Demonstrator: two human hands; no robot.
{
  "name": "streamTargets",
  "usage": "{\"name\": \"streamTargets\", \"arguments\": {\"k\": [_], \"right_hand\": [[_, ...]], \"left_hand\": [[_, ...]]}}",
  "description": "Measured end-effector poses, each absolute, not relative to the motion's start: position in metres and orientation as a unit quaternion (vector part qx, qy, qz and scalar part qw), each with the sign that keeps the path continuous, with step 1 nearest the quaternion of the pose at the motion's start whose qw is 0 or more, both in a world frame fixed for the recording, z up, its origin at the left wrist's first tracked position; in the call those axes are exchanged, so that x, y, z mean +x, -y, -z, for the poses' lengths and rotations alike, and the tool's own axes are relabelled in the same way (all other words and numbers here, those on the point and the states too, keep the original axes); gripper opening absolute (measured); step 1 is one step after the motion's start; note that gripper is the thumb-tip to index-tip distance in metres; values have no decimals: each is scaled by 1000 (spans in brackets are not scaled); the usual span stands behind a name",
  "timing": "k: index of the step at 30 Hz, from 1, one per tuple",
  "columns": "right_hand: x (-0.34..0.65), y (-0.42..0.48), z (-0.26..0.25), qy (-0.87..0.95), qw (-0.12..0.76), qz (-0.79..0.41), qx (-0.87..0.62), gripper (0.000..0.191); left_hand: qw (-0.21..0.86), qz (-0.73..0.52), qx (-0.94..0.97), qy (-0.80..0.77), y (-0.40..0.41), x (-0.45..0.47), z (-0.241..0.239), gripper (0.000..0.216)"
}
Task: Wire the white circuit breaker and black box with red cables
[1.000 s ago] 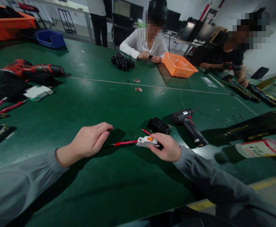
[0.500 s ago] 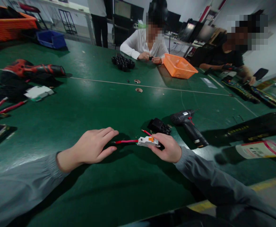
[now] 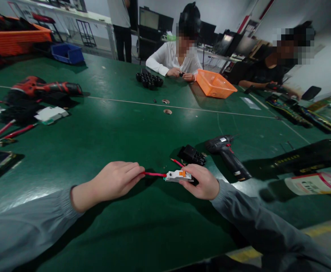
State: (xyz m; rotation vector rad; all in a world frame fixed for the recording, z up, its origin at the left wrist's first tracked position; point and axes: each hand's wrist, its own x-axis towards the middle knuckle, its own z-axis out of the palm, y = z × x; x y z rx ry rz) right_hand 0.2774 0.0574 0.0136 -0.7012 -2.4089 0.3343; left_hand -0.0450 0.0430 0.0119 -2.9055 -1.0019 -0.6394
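Note:
Between the fingers and thumb of my right hand [image 3: 201, 182] is a white circuit breaker [image 3: 174, 175] with an orange lever. A red wire [image 3: 155, 174] runs out of its left end. My left hand [image 3: 118, 179] is closed on the wire's free end, which its fingertips hide. Another short red wire [image 3: 177, 162] shows just behind the breaker. Beyond my right hand lies a black block-shaped part [image 3: 192, 155], and to its right a black power screwdriver [image 3: 228, 156] rests on the green table [image 3: 143, 226].
At right lie a dark bottle [image 3: 301, 156] and a clear labelled bottle [image 3: 313, 184]. A red-black drill [image 3: 45, 90] and white breakers [image 3: 51, 114] are at left. Across the table, a person in white sits by an orange basket [image 3: 215, 85] and black round parts [image 3: 150, 80]. Another person works at right.
My left hand, open beside the wire before, has closed on the wire's free end. My right hand keeps its hold on the breaker. The whole view has shifted slightly.

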Motion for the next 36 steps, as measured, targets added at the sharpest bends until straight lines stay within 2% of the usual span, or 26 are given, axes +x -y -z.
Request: {"name": "streamTargets", "arguments": {"k": [16, 26, 36], "right_hand": [[283, -62, -11, 894, 306, -91, -315, 25], [282, -61, -10, 901, 306, -104, -290, 27], [281, -61, -15, 909, 308, -104, -260, 19]], "left_hand": [[13, 208, -935, 286, -43, -46, -19, 24], [-156, 208, -899, 353, -47, -50, -15, 32], [-370, 207, -800, 425, -44, -46, -19, 43]]}}
